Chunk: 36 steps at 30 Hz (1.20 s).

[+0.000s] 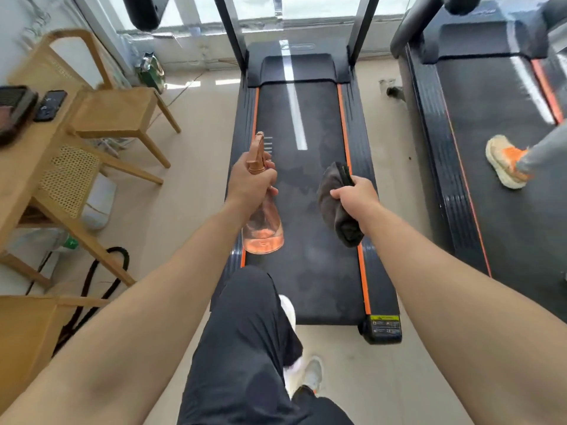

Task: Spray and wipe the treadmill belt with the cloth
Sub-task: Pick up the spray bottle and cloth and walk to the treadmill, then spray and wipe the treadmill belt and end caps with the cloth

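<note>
Left hand [250, 182]: fingers curled round the neck of a translucent orange spray bottle [262, 231], nozzle pointing forward. Right hand [356, 194]: clenched on a bunched dark cloth [336, 210]. Treadmill belt [310, 271]: matte black, blotchy, beneath both hands, bare between them, edged by orange strips [363, 271].

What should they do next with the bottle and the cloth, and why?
Probably spray now: the left hand holds the spray bottle with its nozzle aimed forward over the treadmill belt, while the right hand holds the bunched cloth above the belt, not yet wiping.
</note>
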Tool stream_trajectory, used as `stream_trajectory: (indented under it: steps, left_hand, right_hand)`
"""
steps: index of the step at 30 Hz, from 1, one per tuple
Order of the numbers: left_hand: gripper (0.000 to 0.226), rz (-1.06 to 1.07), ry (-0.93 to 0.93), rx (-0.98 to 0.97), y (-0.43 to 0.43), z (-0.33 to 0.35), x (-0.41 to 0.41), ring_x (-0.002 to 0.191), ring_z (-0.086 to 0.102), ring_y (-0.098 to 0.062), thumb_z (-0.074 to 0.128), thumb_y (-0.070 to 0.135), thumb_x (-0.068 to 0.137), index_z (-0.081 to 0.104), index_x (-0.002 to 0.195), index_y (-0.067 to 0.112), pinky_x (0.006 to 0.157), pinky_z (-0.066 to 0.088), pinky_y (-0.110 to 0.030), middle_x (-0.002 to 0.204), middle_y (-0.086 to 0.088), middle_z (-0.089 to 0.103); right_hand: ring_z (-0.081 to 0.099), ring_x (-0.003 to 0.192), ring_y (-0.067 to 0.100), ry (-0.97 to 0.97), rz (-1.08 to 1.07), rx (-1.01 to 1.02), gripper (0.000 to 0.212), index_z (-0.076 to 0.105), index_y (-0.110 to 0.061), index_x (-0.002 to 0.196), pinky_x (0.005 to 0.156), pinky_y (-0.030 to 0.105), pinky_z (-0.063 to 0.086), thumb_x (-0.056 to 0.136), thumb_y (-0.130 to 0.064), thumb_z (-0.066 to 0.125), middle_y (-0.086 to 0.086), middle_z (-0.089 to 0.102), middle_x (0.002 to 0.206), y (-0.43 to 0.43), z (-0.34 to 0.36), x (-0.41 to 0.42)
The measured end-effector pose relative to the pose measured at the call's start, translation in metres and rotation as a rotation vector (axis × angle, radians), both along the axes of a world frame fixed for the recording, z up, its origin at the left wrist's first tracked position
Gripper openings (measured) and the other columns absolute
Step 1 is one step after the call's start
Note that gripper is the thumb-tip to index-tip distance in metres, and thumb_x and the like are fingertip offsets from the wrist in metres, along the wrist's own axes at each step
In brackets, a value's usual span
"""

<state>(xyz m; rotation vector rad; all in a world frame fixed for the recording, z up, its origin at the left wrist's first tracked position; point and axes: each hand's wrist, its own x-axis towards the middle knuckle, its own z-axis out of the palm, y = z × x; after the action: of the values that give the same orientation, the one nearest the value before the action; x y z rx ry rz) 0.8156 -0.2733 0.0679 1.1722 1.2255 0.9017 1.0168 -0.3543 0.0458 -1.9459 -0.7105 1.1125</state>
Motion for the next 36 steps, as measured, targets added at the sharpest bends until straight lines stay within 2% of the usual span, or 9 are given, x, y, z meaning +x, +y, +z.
stream_trajectory:
  steps: [6,10,12,16,21,25,29,33,36]
  left_hand:
    - [0.033,0.019,-0.013,0.016,0.082,-0.028,0.047,0.068,0.06,-0.012,0.059,-0.007,0.085,0.064,0.111,0.012,0.053,0.056,-0.027,0.094,-0.005,0.062]
    - [0.036,-0.006,0.036,0.006,0.157,-0.083,0.083,0.076,0.06,-0.016,0.061,0.003,0.077,0.064,0.106,0.024,0.057,0.057,-0.029,0.093,-0.001,0.061]
    - [0.039,-0.014,0.057,-0.006,0.2,-0.118,0.102,0.079,0.062,-0.016,0.061,0.01,0.071,0.064,0.106,0.026,0.058,0.057,-0.029,0.095,-0.001,0.061]
    - [0.04,0.0,0.036,-0.011,0.303,-0.193,0.138,0.083,0.061,-0.015,0.06,0.008,0.074,0.061,0.103,0.035,0.058,0.055,-0.027,0.093,0.003,0.061]
    - [0.034,0.016,0.072,-0.054,0.453,-0.282,0.177,0.08,0.06,-0.016,0.058,-0.005,0.085,0.058,0.098,0.027,0.06,0.055,-0.027,0.091,0.004,0.063]
    - [0.033,0.084,0.098,-0.12,0.556,-0.342,0.194,0.081,0.059,-0.019,0.061,0.0,0.079,0.059,0.098,0.027,0.06,0.056,-0.029,0.091,0.001,0.061]
    - [0.032,0.038,0.147,-0.128,0.631,-0.388,0.208,0.084,0.062,-0.02,0.061,0.004,0.078,0.059,0.102,0.025,0.063,0.057,-0.029,0.096,-0.002,0.064]
    - [0.033,0.063,0.153,-0.143,0.683,-0.418,0.23,0.083,0.062,-0.019,0.062,-0.001,0.084,0.058,0.1,0.028,0.06,0.055,-0.025,0.098,-0.002,0.065]
    - [0.039,0.086,0.144,-0.163,0.732,-0.446,0.26,0.085,0.063,-0.018,0.062,-0.001,0.081,0.059,0.098,0.034,0.063,0.057,-0.03,0.095,0.003,0.063]
  right_hand:
    - [0.068,0.098,0.025,-0.037,0.029,0.006,0.014,0.07,-0.025,0.1,0.092,0.038,0.056,0.089,-0.017,0.067,0.0,0.072,0.1,0.079,-0.025,0.039]
    - [0.068,0.096,0.024,-0.046,0.037,0.005,0.009,0.067,-0.026,0.088,0.094,0.044,0.056,0.091,-0.018,0.065,0.002,0.073,0.098,0.149,-0.066,0.067]
    - [0.068,0.097,0.023,-0.035,0.02,0.021,0.01,0.067,-0.025,0.089,0.095,0.044,0.056,0.093,-0.016,0.065,0.002,0.073,0.097,0.193,-0.095,0.082]
    - [0.07,0.099,0.025,-0.018,-0.06,0.039,0.01,0.068,-0.025,0.087,0.095,0.047,0.056,0.091,-0.016,0.065,0.001,0.075,0.096,0.304,-0.171,0.111]
    - [0.069,0.1,0.029,-0.033,-0.107,0.012,0.009,0.068,-0.016,0.096,0.093,0.048,0.057,0.088,-0.017,0.063,0.008,0.074,0.099,0.463,-0.264,0.141]
    - [0.07,0.095,0.022,-0.011,-0.196,-0.001,0.004,0.065,-0.021,0.089,0.094,0.046,0.057,0.087,-0.018,0.064,-0.002,0.074,0.093,0.575,-0.323,0.159]
    - [0.069,0.094,0.022,-0.016,-0.261,0.014,0.004,0.066,-0.021,0.09,0.094,0.046,0.056,0.086,-0.021,0.064,-0.003,0.074,0.093,0.655,-0.363,0.177]
    - [0.068,0.099,0.026,-0.007,-0.192,-0.005,0.004,0.065,-0.019,0.093,0.096,0.048,0.055,0.089,-0.02,0.064,0.004,0.073,0.098,0.707,-0.396,0.189]
    - [0.066,0.095,0.025,-0.041,-0.07,-0.029,0.006,0.063,-0.017,0.096,0.088,0.042,0.055,0.092,-0.021,0.062,-0.001,0.071,0.093,0.753,-0.428,0.209]
